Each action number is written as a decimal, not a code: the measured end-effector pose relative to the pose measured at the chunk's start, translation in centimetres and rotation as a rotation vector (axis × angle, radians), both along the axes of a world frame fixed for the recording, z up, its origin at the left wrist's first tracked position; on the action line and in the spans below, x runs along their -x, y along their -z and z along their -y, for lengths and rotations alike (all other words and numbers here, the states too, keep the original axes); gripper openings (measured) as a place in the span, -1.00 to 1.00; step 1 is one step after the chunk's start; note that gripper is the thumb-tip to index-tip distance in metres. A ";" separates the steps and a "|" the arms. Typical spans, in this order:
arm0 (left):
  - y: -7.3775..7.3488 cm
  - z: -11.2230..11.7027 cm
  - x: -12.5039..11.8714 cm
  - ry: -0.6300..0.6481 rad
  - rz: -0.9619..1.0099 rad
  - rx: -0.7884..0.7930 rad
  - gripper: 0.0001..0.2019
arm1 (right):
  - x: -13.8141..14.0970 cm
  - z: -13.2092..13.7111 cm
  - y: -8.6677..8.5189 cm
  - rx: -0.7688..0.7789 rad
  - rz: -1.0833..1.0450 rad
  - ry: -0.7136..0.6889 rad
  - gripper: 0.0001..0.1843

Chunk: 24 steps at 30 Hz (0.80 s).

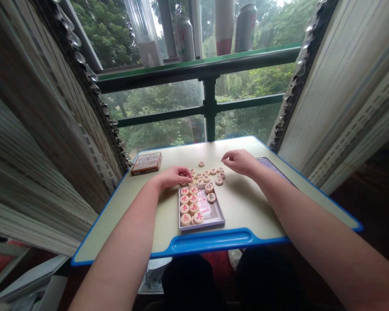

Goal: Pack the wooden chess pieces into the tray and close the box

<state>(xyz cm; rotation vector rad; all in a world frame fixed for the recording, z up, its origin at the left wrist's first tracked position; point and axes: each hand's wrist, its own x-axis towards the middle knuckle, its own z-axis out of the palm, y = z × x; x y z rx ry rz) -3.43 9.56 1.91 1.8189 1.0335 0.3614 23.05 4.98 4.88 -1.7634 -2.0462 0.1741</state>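
Above the left edge of a loose group of Chinese chess pieces [206,178] is my left hand [175,176]. Its fingers are curled down among the pieces, and what they grip, if anything, is hidden. My right hand [238,160] hovers beyond the group's right side, fingers pinched together, no piece showing in them. Close to me lies a shallow open box [218,222]. Red-marked pieces [184,208] fill its left side in two columns, and two dark-marked pieces [211,197] sit at its upper right. A red-lined paper [203,205] shows inside it.
A brown box lid or case [146,162] lies at the table's far left. A flat dark-edged panel [275,170] is partly behind my right forearm. The table [126,220] has a blue rim and front groove. Cans [245,28] and cups stand on the window ledge, between curtains.
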 end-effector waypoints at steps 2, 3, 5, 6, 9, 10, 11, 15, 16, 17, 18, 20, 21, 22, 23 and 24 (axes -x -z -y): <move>0.1 0.1 -0.2 -0.025 0.012 -0.016 -0.74 | 0.3 -0.1 0.5 0.021 0.013 -0.026 -0.71; 0.2 0.1 -0.3 -0.033 0.010 -0.025 -0.75 | 0.4 -0.2 0.7 0.031 0.018 -0.031 -0.70; 0.3 0.2 -0.6 -0.045 0.001 -0.055 -0.76 | 0.6 -0.3 1.1 0.021 0.039 -0.012 -0.69; 0.3 0.2 -0.7 -0.059 0.000 -0.075 -0.77 | 0.7 -0.4 1.3 -0.006 0.053 0.009 -0.67; 0.4 0.3 -1.1 -0.127 0.002 -0.133 -0.80 | 0.5 -0.7 1.6 -0.076 0.073 0.061 -0.66; 0.3 0.3 -1.2 -0.130 -0.002 -0.138 -0.79 | 0.4 -0.7 1.6 -0.072 0.072 0.075 -0.67; 0.3 0.4 -1.3 -0.117 -0.021 -0.137 -0.79 | 0.4 -0.8 1.6 -0.049 0.074 0.091 -0.67; 0.3 0.4 -1.5 -0.135 -0.081 -0.202 -0.77 | 0.5 -0.6 1.7 0.017 0.089 0.125 -0.66; 0.4 0.3 -1.6 -0.153 -0.079 -0.234 -0.76 | 0.6 -0.6 1.8 0.024 0.098 0.115 -0.66; 0.4 0.3 -1.6 -0.168 -0.077 -0.265 -0.76 | 0.7 -0.5 1.9 0.034 0.110 0.105 -0.67; 0.4 0.3 -1.6 -0.179 -0.077 -0.292 -0.76 | 0.8 -0.5 1.9 0.051 0.121 0.099 -0.67; 0.2 0.5 -1.5 -0.188 -0.086 -0.318 -0.77 | 1.0 -0.5 1.9 0.102 0.136 0.117 -0.65; 0.0 0.6 -1.5 -0.188 -0.092 -0.318 -0.77 | 1.0 -0.5 1.9 0.131 0.140 0.142 -0.63; -0.2 0.8 -1.5 -0.183 -0.096 -0.310 -0.78 | 1.1 -0.4 1.8 0.158 0.142 0.168 -0.62; -0.3 0.9 -1.4 -0.175 -0.098 -0.294 -0.79 | 1.2 -0.4 1.7 0.180 0.143 0.192 -0.61; -0.5 1.1 -1.4 -0.162 -0.100 -0.273 -0.79 | 1.2 -0.4 1.6 0.197 0.146 0.210 -0.61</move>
